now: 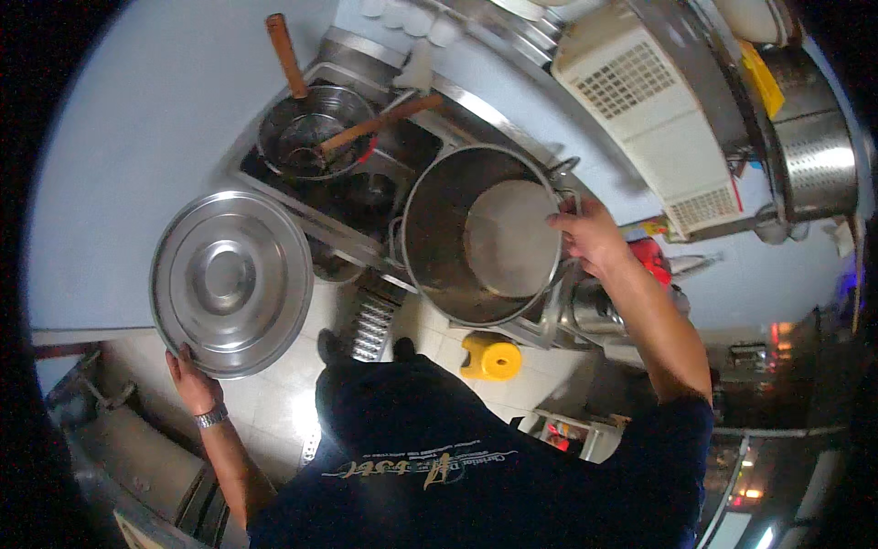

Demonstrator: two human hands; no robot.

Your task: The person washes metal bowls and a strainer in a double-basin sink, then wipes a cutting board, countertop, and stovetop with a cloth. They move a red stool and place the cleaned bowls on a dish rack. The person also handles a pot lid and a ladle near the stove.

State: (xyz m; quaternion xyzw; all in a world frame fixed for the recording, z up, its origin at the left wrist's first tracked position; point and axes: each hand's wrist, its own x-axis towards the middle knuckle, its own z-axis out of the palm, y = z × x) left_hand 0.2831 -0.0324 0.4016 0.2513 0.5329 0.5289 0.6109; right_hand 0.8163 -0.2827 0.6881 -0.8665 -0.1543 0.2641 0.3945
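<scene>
My left hand (195, 384) holds a round stainless-steel pot lid (232, 285) by its lower rim, out to the left of the stove. A wristwatch is on that wrist. My right hand (586, 233) grips the right side handle of a large, deep metal stockpot (439, 233), thumb by the rim. The stockpot stands open over the right part of the stove (370, 185); its pale grey bottom or contents show, I cannot tell which. Behind and left, a smaller metal pot (274, 137) on the stove holds utensils with wooden handles (285, 55).
White perforated plastic baskets (638, 110) lie on the upper right shelf, near a perforated steel pot (820, 158). A yellow plastic stool (495, 358) stands on the tiled floor below the stove. A floor drain grate (372, 326) lies ahead of my feet. A metal container (595, 309) is right of the stockpot.
</scene>
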